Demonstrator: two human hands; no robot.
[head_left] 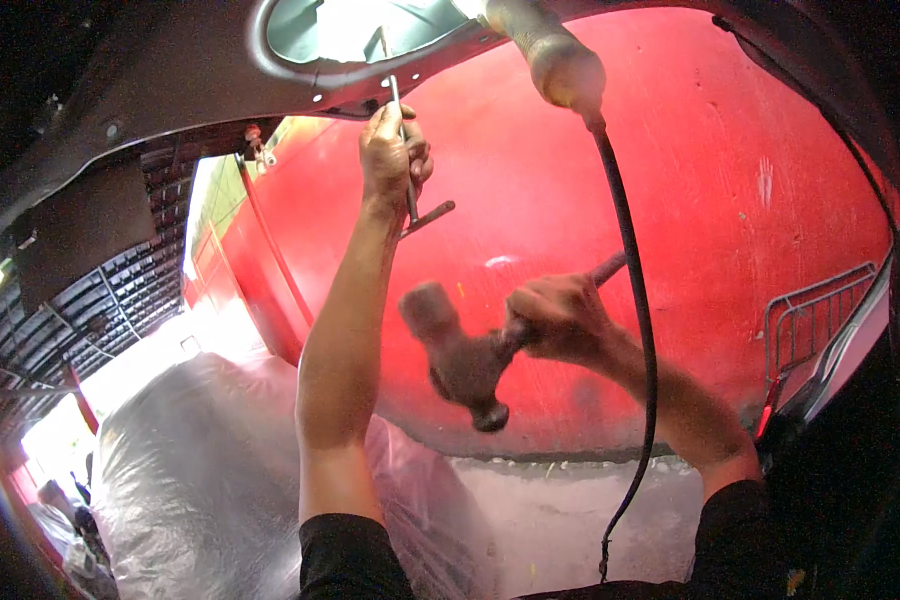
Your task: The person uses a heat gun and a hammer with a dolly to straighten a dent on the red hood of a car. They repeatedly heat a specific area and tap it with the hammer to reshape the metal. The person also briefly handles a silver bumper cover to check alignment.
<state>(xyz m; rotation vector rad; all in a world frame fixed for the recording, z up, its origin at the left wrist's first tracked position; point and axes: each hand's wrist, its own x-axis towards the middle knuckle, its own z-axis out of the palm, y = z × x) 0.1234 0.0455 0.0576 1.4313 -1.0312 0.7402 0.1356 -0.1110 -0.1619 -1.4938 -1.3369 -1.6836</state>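
Note:
My left hand point(390, 155) is raised, closed around a thin metal T-handled rod point(430, 216). The rod's upper end reaches into a pale-lit oval opening in the dark metal panel point(170, 95) overhead. Lower and to the right, my right hand point(560, 310) grips a hammer point(465, 370) by its handle, close to the head, which is blurred and apart from the rod. Near the opening hangs a cylindrical work lamp point(560, 65), and its black cable point(635, 290) runs down in front of my right arm.
A red painted wall point(730, 160) stands behind. A plastic-covered bulky object point(180, 470) fills the lower left, under a corrugated roof point(110, 290). A metal barrier point(810, 310) leans at the right, beside the dark edge of the surrounding bodywork.

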